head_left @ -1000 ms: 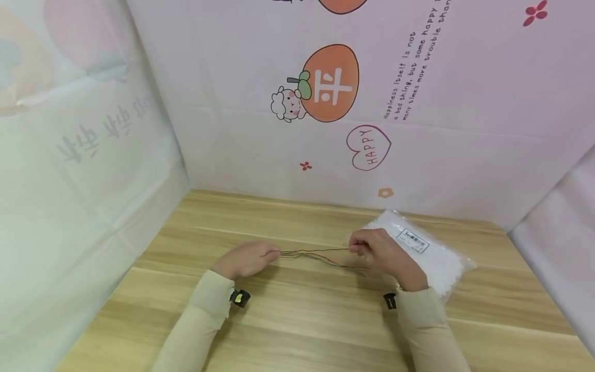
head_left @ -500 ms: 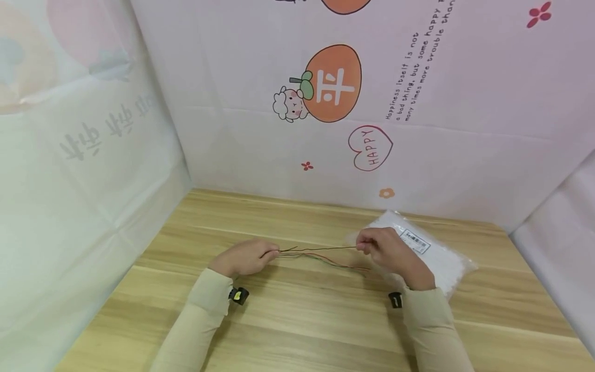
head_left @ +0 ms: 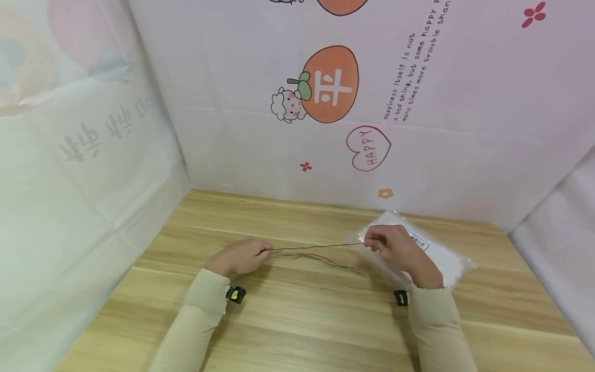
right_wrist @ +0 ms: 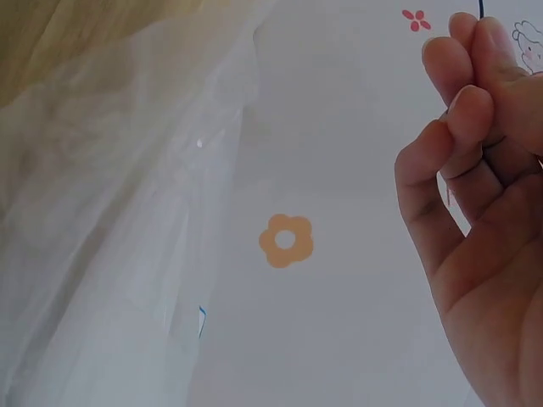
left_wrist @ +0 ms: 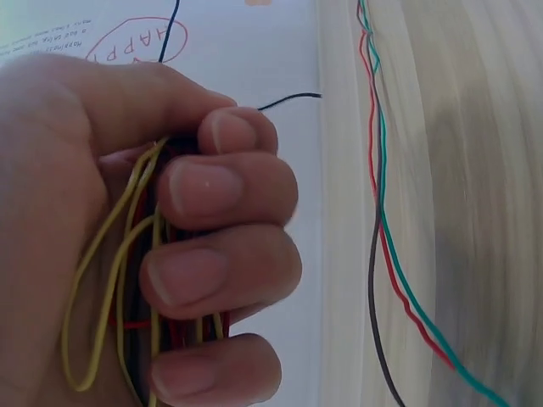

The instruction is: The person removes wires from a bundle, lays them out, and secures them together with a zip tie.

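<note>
My left hand (head_left: 244,256) grips a bundle of thin coloured wires. In the left wrist view its fingers curl round yellow wires (left_wrist: 81,387), some of them looped, along with red and dark ones partly hidden in the palm. A single black wire (head_left: 316,247) runs nearly straight from this hand to my right hand (head_left: 400,253), which pinches it between thumb and fingertip. The right wrist view shows the wire's dark tip end (right_wrist: 481,8) rising above that pinch. Loose red and green wires (head_left: 327,260) trail rightward from the left hand, low over the table.
A clear plastic bag (head_left: 448,266) with white contents and a barcode label lies behind and under the right hand. The wood-grain table (head_left: 297,320) meets a printed white cloth backdrop (head_left: 260,155) at the back, with cloth sides left and right.
My right hand has moved right and slightly away, drawing out the black wire, which is now straighter and apart from the red and green ones. The left hand has shifted slightly left.
</note>
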The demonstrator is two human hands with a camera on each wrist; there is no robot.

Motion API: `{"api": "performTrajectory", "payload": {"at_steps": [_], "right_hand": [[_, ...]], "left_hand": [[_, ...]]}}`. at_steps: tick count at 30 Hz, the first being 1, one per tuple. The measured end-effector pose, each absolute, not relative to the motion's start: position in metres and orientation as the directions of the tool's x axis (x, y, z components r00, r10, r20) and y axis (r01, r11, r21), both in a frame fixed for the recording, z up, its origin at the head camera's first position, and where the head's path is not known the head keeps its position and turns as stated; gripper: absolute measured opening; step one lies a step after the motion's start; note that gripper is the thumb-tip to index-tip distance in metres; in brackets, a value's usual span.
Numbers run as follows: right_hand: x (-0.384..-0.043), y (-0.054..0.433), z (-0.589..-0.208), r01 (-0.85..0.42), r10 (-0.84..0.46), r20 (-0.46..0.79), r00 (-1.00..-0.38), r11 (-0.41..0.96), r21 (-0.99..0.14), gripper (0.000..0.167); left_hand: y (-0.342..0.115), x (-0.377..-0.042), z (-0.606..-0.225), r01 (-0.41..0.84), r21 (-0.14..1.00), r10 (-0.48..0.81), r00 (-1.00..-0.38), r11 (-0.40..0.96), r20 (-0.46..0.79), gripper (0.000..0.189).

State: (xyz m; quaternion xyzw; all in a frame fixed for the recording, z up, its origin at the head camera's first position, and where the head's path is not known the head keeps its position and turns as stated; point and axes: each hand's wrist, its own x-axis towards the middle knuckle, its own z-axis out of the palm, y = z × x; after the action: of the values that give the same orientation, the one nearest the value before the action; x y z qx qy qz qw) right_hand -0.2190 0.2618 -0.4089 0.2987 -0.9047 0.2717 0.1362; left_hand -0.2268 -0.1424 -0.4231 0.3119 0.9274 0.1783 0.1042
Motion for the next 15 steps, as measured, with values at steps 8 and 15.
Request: {"api": "performTrajectory", "payload": {"at_steps": [8, 15], "right_hand": [[-0.22, 0.273, -0.409, -0.611, -0.456, 0.418, -0.786, 0.678, -0.409, 0.022], [-0.22, 0.279, -0.41, -0.61, -0.454, 0.42, -0.786, 0.681, -0.406, 0.023]], "left_hand": [[-0.144, -0.226, -0.421, 0.512, 0.375, 0.577, -0.812, 0.773, -0.081, 0.03], [-0.15, -0.228, -0.422, 0.477, 0.361, 0.537, -0.839, 0.801, -0.084, 0.031]]}}
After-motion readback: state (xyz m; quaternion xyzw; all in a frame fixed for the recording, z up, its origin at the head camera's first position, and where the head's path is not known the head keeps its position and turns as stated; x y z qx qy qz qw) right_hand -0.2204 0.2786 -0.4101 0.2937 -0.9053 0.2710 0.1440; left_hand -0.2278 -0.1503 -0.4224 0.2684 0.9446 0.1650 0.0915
